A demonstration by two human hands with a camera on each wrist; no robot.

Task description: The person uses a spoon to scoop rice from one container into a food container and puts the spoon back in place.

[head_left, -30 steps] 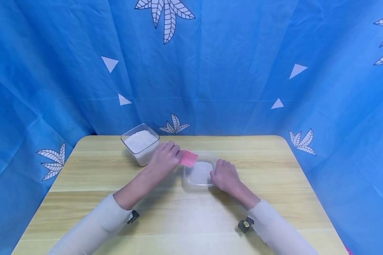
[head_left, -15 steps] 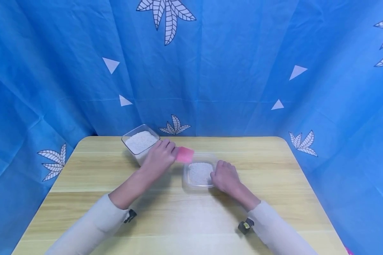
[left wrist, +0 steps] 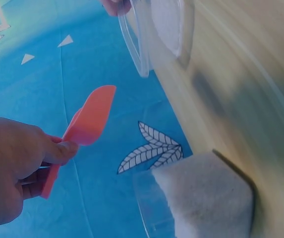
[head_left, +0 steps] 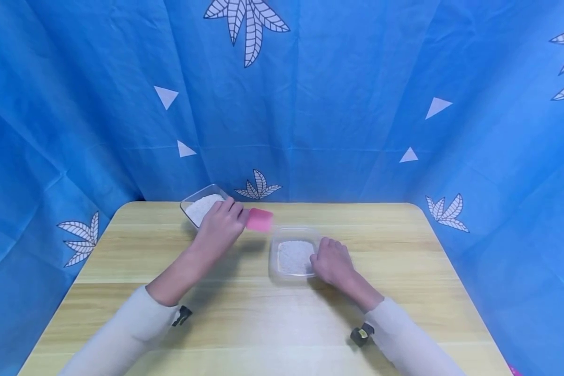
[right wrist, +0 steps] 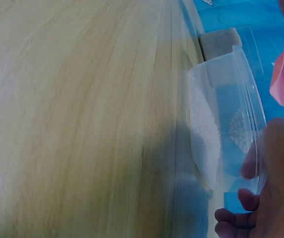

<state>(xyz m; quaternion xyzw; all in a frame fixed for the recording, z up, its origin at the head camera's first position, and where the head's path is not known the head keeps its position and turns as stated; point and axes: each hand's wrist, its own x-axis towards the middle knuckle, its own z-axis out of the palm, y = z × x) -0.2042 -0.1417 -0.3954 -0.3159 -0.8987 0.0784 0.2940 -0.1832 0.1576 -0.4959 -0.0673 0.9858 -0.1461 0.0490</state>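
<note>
Reference: clear plastic tub [head_left: 274,256], upright on the wooden table [head_left: 291,326]. Contents: white, grainy powder [head_left: 295,256], a low layer over the floor; the walls stand bare above it.

Right hand [head_left: 332,261]: at the tub's right side, fingers bent, pinching the rim.

Left hand [head_left: 221,224]: raised, left of the tub and a little farther back, fingers curled round the handle of a pink scoop [left wrist: 94,116], thumb along it. Scoop is in the air beyond the tub's back left corner, touching neither container. Inside of the scoop's bowl shows pink in the right wrist view.

Second container: clear box [left wrist: 154,203], left of the tub and farther back, well apart from it, near the table's back edge. Holds the same kind of white material, much deeper than in the tub, mounded toward the rim. Left hand partly covers this box in the head view.

Behind the tub: blue curtain [head_left: 348,68] with white leaf prints.
</note>
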